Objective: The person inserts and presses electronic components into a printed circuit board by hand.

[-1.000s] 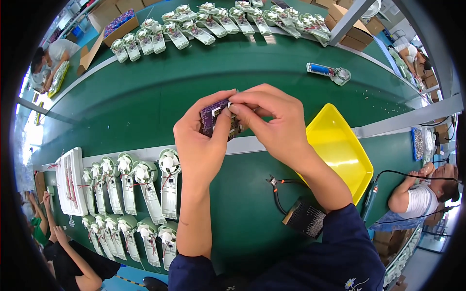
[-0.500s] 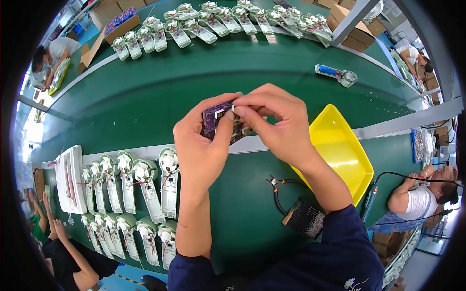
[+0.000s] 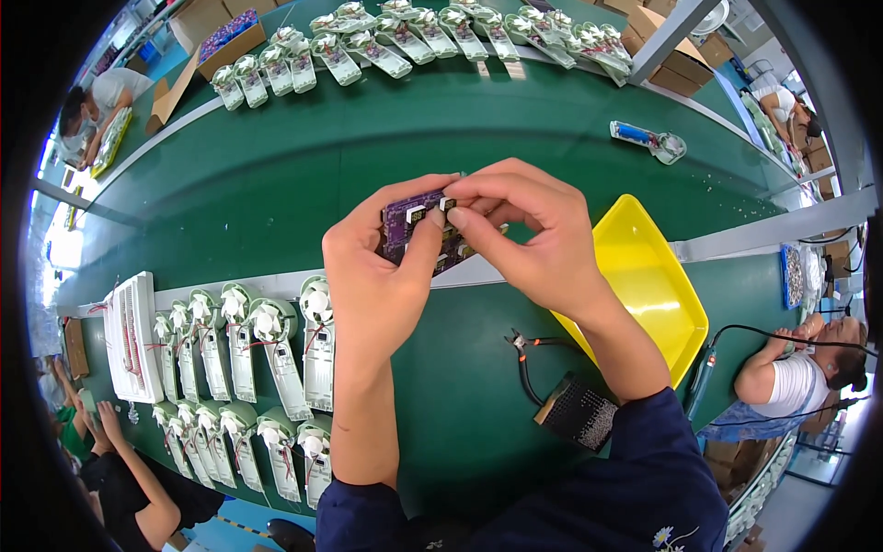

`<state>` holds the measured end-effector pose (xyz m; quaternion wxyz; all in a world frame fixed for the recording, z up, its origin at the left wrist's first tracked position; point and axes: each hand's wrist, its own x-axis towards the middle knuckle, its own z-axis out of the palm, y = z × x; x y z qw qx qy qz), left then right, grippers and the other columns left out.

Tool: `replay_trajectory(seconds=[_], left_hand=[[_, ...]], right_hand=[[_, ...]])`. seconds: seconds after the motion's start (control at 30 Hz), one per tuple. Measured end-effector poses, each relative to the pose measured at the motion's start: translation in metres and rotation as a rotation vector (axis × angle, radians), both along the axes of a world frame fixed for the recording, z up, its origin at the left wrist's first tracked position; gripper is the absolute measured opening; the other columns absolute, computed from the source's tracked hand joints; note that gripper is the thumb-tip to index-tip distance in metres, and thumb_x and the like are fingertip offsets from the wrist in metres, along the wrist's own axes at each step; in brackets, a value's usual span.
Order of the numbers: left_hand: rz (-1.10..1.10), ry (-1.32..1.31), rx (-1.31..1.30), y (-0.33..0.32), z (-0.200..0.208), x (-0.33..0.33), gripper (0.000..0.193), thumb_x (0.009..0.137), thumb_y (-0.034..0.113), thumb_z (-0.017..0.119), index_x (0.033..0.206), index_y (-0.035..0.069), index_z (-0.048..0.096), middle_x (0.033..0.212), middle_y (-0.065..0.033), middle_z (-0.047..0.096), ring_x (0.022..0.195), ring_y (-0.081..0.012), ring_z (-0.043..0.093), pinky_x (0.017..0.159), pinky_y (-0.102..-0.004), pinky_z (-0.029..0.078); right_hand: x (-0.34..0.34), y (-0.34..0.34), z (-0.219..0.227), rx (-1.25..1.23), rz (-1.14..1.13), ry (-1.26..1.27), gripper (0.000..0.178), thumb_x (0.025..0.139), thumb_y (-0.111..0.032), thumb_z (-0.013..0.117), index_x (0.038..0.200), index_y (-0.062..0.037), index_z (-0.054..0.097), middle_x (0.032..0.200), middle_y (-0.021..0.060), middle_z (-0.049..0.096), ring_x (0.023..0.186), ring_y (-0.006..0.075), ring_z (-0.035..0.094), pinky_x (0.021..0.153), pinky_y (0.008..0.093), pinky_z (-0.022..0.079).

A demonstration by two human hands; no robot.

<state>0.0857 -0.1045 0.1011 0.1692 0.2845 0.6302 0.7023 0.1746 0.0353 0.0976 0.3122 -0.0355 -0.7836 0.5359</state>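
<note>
Above the middle of the green table, my left hand [image 3: 375, 267] is closed round the left and lower part of a purple circuit board [image 3: 398, 224], its thumb lying across the face. Small black display parts with white edges sit on the board. Thumb and forefinger of my right hand [image 3: 529, 230] are pinched at one such display part [image 3: 447, 204] by the board's upper right edge. Fingers hide much of the board's right half and its underside.
Below right lie a yellow tray [image 3: 658, 285], cutting pliers [image 3: 521, 354] and a black block of small metal pins [image 3: 578, 412]. Rows of opened pale green fan housings [image 3: 280, 354] stand left. A housing with a blue battery [image 3: 647, 142] lies on the green belt [image 3: 303, 184]. Co-workers sit around.
The battery housing has shifted slightly right on the belt. My right fingertips have moved a little, and the display part they pinch shows more of its dark face. My left hand keeps its grip.
</note>
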Motion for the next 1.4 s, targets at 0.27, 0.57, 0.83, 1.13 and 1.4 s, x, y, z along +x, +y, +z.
replay_trajectory(seconds=[0.27, 0.57, 0.83, 1.13, 1.4], left_hand=[[-0.011, 0.006, -0.009, 0.002, 0.000, 0.003, 0.022, 0.091, -0.004, 0.062, 0.111, -0.005, 0.072, 0.093, -0.0059, 0.073, 0.078, -0.0045, 0.061, 0.071, -0.0198, 0.050], [0.043, 0.076, -0.105, 0.004, -0.006, 0.003, 0.024, 0.091, -0.005, 0.062, 0.113, -0.007, 0.071, 0.097, -0.0065, 0.073, 0.081, -0.0059, 0.063, 0.074, -0.0213, 0.054], [0.090, 0.223, -0.207, 0.004, -0.001, 0.006, 0.026, 0.088, -0.001, 0.063, 0.112, 0.001, 0.074, 0.083, -0.0054, 0.072, 0.065, -0.0032, 0.053, 0.056, -0.0225, 0.044], [0.004, -0.219, 0.109, 0.007, -0.007, -0.008, 0.025, 0.087, -0.008, 0.061, 0.111, -0.006, 0.069, 0.106, -0.0126, 0.074, 0.090, -0.0113, 0.069, 0.084, -0.0254, 0.055], [-0.070, -0.145, -0.012, 0.003, -0.010, -0.012, 0.027, 0.084, -0.006, 0.066, 0.111, -0.006, 0.068, 0.106, -0.0133, 0.074, 0.092, -0.0140, 0.070, 0.082, -0.0269, 0.056]], right_hand=[[0.003, 0.003, -0.001, -0.012, 0.003, -0.070, 0.017, 0.088, 0.007, 0.067, 0.105, 0.0039, 0.072, 0.100, 0.0097, 0.068, 0.078, 0.0120, 0.067, 0.067, 0.0234, 0.057], [0.009, -0.009, 0.002, 0.191, -0.223, -0.050, 0.016, 0.083, 0.005, 0.071, 0.099, 0.0009, 0.073, 0.092, 0.0081, 0.070, 0.067, 0.0100, 0.065, 0.058, 0.0226, 0.052], [0.007, -0.007, 0.012, 0.208, -0.219, -0.240, 0.007, 0.084, -0.001, 0.072, 0.091, 0.0000, 0.072, 0.081, 0.0044, 0.069, 0.056, 0.0070, 0.058, 0.050, 0.0227, 0.044], [0.009, 0.010, -0.003, 0.153, -0.283, -0.114, 0.016, 0.090, -0.001, 0.070, 0.106, -0.0019, 0.074, 0.089, 0.0023, 0.067, 0.060, 0.0032, 0.054, 0.052, 0.0188, 0.041], [0.002, 0.006, -0.003, -0.072, -0.118, -0.240, 0.017, 0.093, -0.001, 0.068, 0.110, 0.0008, 0.071, 0.093, 0.0040, 0.068, 0.066, 0.0044, 0.059, 0.057, 0.0196, 0.047]])
